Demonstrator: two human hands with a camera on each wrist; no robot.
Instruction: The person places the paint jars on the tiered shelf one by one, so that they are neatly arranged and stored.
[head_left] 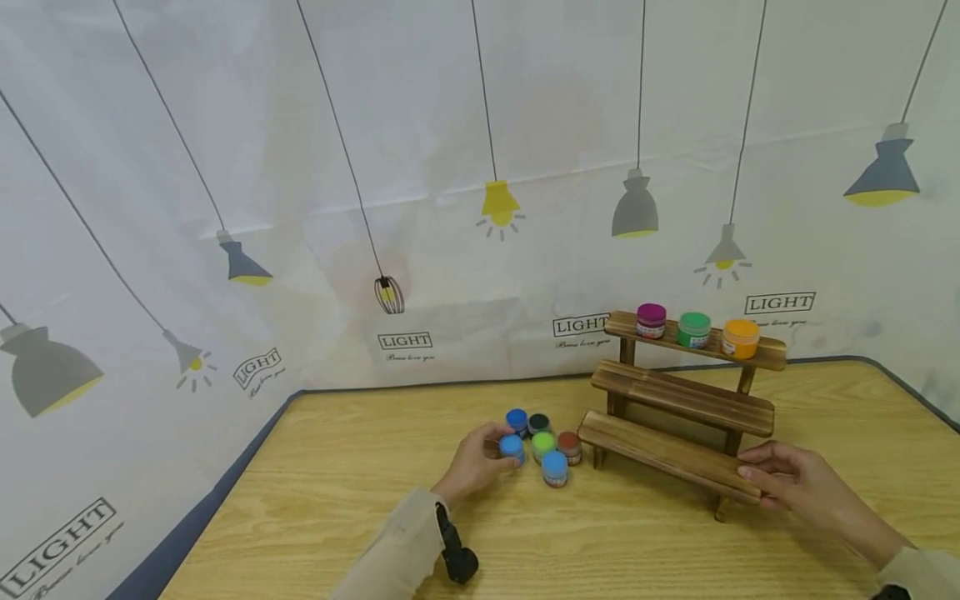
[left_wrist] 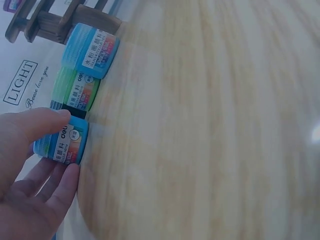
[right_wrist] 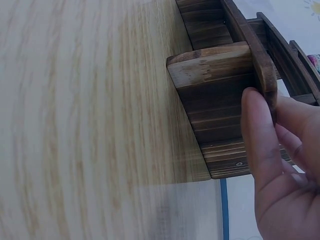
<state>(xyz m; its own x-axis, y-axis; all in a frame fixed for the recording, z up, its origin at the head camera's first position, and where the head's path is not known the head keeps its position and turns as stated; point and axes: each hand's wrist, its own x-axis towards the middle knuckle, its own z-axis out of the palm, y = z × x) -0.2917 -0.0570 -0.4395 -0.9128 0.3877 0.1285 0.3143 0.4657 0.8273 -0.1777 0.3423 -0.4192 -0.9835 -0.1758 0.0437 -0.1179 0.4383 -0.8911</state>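
My left hand (head_left: 474, 462) holds a blue paint jar (head_left: 512, 450) between thumb and fingers; in the left wrist view the label of that jar (left_wrist: 64, 142) faces the camera. Beside it on the table stand a dark blue jar (head_left: 517, 422), a black jar (head_left: 538, 424), a light green jar (head_left: 543, 447), a brown jar (head_left: 569, 447) and another light blue jar (head_left: 555, 468). My right hand (head_left: 806, 483) pinches the right end of the lowest step of a three-step wooden rack (head_left: 667, 457). In the right wrist view, the thumb (right_wrist: 260, 130) presses against that step's edge.
On the rack's top step sit a purple jar (head_left: 651, 321), a green jar (head_left: 694, 331) and an orange jar (head_left: 741, 339). The wood-grain table (head_left: 337, 467) meets a white backdrop (head_left: 450, 333) printed with hanging lamps, behind the rack and at the left.
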